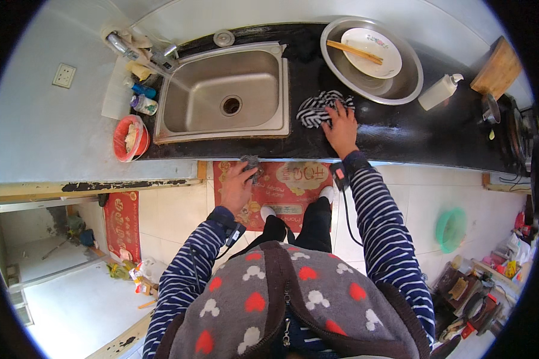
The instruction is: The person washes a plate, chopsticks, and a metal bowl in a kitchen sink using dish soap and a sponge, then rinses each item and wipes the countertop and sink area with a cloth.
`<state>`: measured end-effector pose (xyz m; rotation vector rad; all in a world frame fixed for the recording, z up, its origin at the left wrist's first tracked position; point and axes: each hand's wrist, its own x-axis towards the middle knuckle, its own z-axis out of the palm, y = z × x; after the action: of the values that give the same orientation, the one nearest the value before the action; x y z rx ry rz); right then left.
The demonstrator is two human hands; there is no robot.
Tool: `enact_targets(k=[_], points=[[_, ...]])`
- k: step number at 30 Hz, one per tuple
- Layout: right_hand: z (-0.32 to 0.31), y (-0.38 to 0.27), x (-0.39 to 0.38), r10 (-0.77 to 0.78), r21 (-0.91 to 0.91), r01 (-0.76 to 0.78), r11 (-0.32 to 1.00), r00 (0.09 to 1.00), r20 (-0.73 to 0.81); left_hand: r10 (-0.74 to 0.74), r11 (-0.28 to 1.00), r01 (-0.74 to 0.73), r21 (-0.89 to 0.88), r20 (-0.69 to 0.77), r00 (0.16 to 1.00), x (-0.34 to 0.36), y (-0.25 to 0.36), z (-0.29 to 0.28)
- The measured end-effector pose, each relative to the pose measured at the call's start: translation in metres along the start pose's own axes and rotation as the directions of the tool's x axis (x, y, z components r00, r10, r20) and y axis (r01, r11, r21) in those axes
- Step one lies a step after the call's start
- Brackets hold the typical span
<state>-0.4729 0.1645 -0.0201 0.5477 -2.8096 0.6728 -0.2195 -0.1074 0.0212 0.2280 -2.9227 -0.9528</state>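
Note:
Just in front of the counter's edge, my left hand (237,190) closes its fingers on a grey scouring pad (251,162). My right hand (343,130) rests on the counter, its fingers pressed on a crumpled black-and-white striped cloth (315,111). Left of that cloth is a steel sink (188,84) with nothing in its basin but the drain. Behind the cloth, a large metal basin (404,91) holds a white plate (365,42). A pair of wooden chopsticks (356,52) lies across the plate.
A red tub (123,154), small bottles (144,105) and a faucet (123,46) line the sink's left. Right of the basin stand a white pump bottle (438,93), cutting board (496,69) and stove (518,131). A red mat (281,206) and green basin (451,230) are on the floor.

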Motion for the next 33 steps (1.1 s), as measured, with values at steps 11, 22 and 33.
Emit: enact_targets(k=[11,22,33], points=[[-0.003,-0.002,-0.034,0.158,-0.143,-0.147,0.979,0.985,0.067,-0.208,0.887,0.124,-0.444,-0.145,0.967,-0.034,-0.091,-0.063],[-0.021,-0.012,0.039,0.006,0.175,-0.037,0.984,0.985,0.175,-0.487,0.794,0.280,-0.540,-0.287,0.825,-0.054,-0.081,-0.100],[0.020,-0.166,0.244,-0.429,0.557,-0.694,0.455,0.378,0.821,-0.550,0.826,0.339,-0.450,-0.516,0.657,-0.121,-0.111,-0.098]])
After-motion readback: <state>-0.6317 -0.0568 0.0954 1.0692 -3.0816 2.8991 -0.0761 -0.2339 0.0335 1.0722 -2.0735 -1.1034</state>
